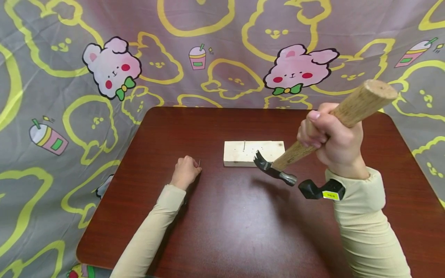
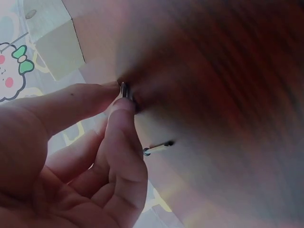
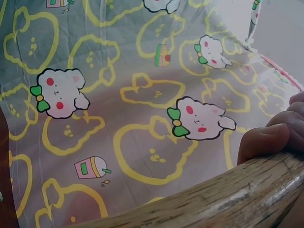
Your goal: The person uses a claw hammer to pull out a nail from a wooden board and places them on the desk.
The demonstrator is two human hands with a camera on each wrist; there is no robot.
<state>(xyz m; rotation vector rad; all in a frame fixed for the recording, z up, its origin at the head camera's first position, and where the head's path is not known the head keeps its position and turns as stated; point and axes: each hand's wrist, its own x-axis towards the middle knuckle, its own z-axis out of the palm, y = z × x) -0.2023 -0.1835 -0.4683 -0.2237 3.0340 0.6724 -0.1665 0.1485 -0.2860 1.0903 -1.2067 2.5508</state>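
My right hand grips a claw hammer by its wooden handle, raised over the table. The hammer's dark metal head points down and overlaps the near right part of a pale wood block. A nail stands upright in that block, among several small dark marks. Left of the block, my left hand is low at the tabletop. Its thumb and forefinger pinch a nail, mostly covered by the fingertips. Another nail shows beside the fingers in the left wrist view.
The dark red-brown table has rounded corners. A patterned cloth with cartoon rabbits hangs behind it and along both sides. A black wrist camera sits on the right sleeve, close to the hammer head.
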